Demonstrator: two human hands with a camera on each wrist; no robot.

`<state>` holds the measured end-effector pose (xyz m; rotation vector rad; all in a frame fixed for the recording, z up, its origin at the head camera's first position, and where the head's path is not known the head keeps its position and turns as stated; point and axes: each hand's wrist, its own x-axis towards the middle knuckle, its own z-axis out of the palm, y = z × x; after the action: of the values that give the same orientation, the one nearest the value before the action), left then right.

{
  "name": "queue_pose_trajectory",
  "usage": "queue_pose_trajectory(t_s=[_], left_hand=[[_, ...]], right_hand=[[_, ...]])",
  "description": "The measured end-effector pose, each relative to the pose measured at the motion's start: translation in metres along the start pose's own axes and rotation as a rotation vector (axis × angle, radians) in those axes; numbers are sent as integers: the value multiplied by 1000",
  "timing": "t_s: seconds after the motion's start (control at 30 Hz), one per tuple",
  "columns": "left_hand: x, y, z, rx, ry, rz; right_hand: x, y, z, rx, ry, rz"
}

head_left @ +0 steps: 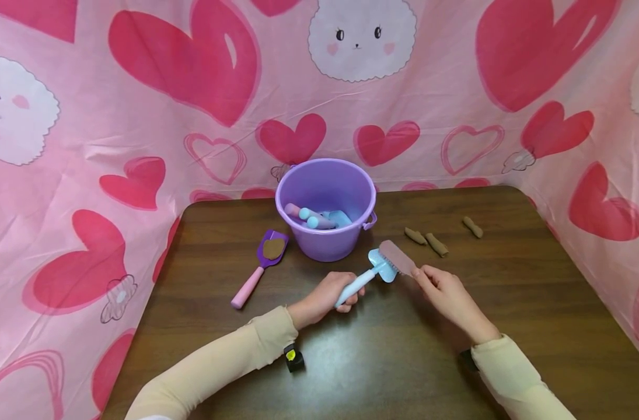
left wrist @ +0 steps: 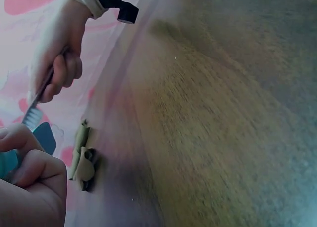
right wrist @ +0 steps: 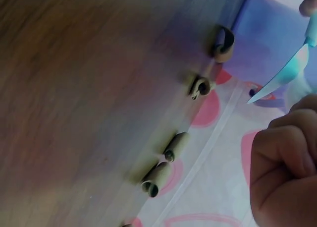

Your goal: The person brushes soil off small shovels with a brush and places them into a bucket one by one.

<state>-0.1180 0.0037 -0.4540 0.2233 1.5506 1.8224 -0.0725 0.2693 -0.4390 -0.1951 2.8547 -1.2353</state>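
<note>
My left hand (head_left: pixel 327 298) grips the pale handle of a small light blue toy shovel (head_left: pixel 384 273), its blade raised over the table. My right hand (head_left: pixel 450 294) holds a pink brush (head_left: pixel 396 256) by its end. The brush's bristles (left wrist: pixel 33 117) face the blade and overlap it in the head view; whether they touch is unclear. In the right wrist view the blue blade (right wrist: pixel 292 68) stands beyond my right fist, which hides the brush there. In the left wrist view the right fingers curl round the brush handle.
Behind the hands stands a purple bucket (head_left: pixel 327 239) with pink and blue tool handles inside. To its left lies a purple trowel (head_left: pixel 261 261) with a pink handle, a brown piece (head_left: pixel 273 248) on its blade. Brown curled pieces (head_left: pixel 436 245) lie on the wooden table (head_left: pixel 351 373) at right.
</note>
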Motion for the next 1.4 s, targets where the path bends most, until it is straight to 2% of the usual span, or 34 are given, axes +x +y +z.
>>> queue_pose_trajectory(t_s=[0.13,0.3,0.43,0.63,0.83,1.0,1.17,1.3,1.4], left_hand=[[-3,0,-2,32,7,17],[-9,0,-3,92,-18,37],[-19,6,-4,206,-63,96],[-40,32,-7,389,-121,205],[-59,71,-18,524,-147,310],[-74,110,-32,603,-96,367],[-77,153,-48,714,28,421],[-65,180,-64,942,149,423],[-51,192,-74,1125,225,383]], right_hand=[[0,5,-3,-18,32,69],[-3,7,-7,-22,106,87],[-7,5,-12,17,148,98],[-14,9,-19,23,133,137],[-22,15,-25,1,130,132],[-26,16,-27,14,121,130],[-28,15,-28,18,117,133],[-29,13,-30,9,113,136],[-28,12,-31,-2,112,127]])
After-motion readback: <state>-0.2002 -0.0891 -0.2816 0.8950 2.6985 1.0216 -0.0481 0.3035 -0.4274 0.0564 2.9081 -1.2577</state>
